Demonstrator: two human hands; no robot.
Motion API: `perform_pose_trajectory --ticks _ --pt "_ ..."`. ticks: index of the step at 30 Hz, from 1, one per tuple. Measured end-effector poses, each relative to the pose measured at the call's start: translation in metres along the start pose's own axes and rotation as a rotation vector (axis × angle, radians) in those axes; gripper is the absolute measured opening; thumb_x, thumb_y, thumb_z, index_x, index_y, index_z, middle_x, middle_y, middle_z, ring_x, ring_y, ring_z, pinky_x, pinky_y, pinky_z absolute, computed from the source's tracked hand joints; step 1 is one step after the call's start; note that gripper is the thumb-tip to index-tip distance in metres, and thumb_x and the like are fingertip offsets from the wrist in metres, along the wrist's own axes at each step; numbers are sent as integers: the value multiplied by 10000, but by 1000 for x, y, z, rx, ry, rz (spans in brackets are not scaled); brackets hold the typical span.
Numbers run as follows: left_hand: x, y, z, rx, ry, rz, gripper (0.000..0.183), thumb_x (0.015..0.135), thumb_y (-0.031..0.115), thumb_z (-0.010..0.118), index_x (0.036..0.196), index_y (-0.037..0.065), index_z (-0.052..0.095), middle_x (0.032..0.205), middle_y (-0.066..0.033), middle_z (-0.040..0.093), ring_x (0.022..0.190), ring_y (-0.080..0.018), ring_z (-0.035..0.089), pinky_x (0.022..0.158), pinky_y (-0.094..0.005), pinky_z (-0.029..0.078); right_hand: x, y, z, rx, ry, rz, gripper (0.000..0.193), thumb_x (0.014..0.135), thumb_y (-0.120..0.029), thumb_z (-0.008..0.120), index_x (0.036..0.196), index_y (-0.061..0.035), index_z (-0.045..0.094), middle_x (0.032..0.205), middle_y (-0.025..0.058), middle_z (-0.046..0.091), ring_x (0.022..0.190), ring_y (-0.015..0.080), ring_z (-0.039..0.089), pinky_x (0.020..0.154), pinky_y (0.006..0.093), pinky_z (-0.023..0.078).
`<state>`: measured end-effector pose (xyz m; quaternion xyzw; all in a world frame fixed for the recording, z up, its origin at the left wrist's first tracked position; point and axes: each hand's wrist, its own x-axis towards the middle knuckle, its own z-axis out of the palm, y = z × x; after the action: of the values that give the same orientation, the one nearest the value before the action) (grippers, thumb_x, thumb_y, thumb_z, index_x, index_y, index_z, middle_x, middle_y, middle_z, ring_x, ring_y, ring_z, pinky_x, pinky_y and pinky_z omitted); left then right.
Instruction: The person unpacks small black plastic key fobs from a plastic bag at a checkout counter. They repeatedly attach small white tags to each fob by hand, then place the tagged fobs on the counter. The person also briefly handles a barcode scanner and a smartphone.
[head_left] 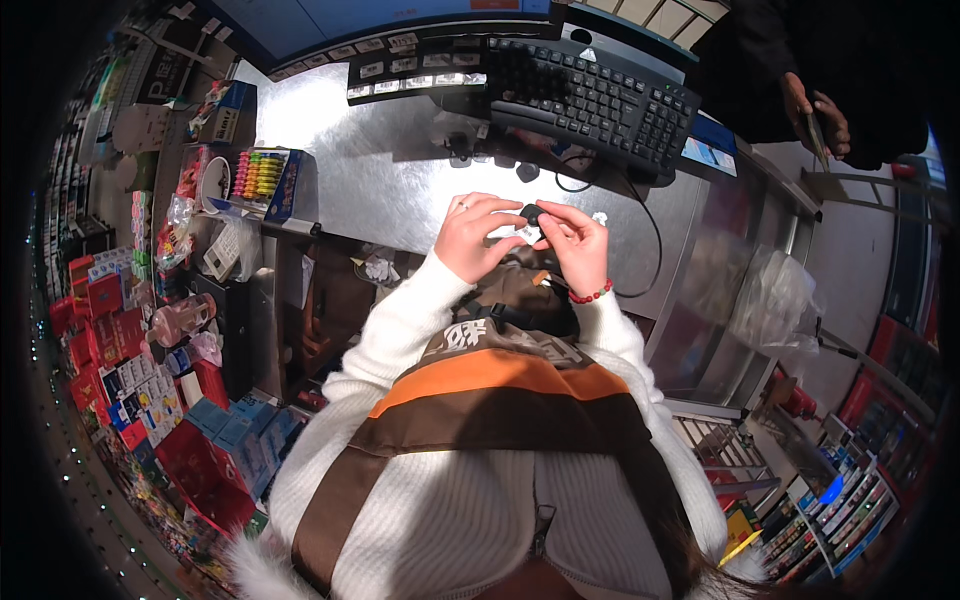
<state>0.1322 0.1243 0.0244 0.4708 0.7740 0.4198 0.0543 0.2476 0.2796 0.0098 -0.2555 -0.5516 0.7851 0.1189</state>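
Observation:
Both my hands meet over the near edge of the metal counter (390,205). Between their fingertips is a small black rounded piece (531,214); its exact kind is too small to make out. My left hand (480,235) pinches its left side with bent fingers. My right hand (580,245), with a red bead bracelet at the wrist, grips it from the right. A scrap of white (532,235) shows just below the piece, between the hands. A similar small dark piece (527,172) lies on the counter beyond my fingers, with several more dark bits to its left.
A black keyboard (600,105) and a monitor (400,15) stand at the far side. A thin cable (655,235) loops right of my hands. Boxed sweets (262,175) sit left. Another person's hands (825,125) hold a thin object at far right. A plastic bag (775,300) hangs right.

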Motion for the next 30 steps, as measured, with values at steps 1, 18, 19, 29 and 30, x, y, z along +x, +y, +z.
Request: perform_pose_trajectory --ticks 1,18,19,29,30 --pt "-1 -2 0 -36 -22 -27 184 745 172 818 911 135 747 1062 -1 710 1002 -230 631 899 -368 436 -2 1 0 -19 -8 5 246 948 -40 675 1180 42 683 1100 104 709 855 115 683 679 240 597" --pt "-20 5 -14 -198 -56 -28 141 811 66 705 926 81 625 959 -53 648 940 -274 598 903 -371 417 5 25 7 -33 171 41 195 938 -82 706 1105 16 723 996 65 733 774 64 654 637 214 551" --pt "-21 4 -16 -187 6 10 153 805 53 722 931 65 635 874 -60 678 848 -266 629 858 -358 441 6 24 6 -66 204 76 194 936 -82 707 1105 14 723 997 64 732 783 66 656 639 215 554" --pt "-2 -31 60 -659 -119 -605 157 794 65 814 917 14 730 786 -42 735 771 -102 680 755 -250 532 0 43 -48 71 574 -52 236 965 -102 662 1168 18 651 1063 118 682 877 149 663 651 272 603" --pt "9 -42 84 -763 -197 -725 159 791 64 818 915 7 737 776 -34 734 773 -100 677 759 -243 532 -4 43 -68 59 693 -63 233 972 -116 655 1166 13 653 1053 114 683 877 146 658 662 269 603"
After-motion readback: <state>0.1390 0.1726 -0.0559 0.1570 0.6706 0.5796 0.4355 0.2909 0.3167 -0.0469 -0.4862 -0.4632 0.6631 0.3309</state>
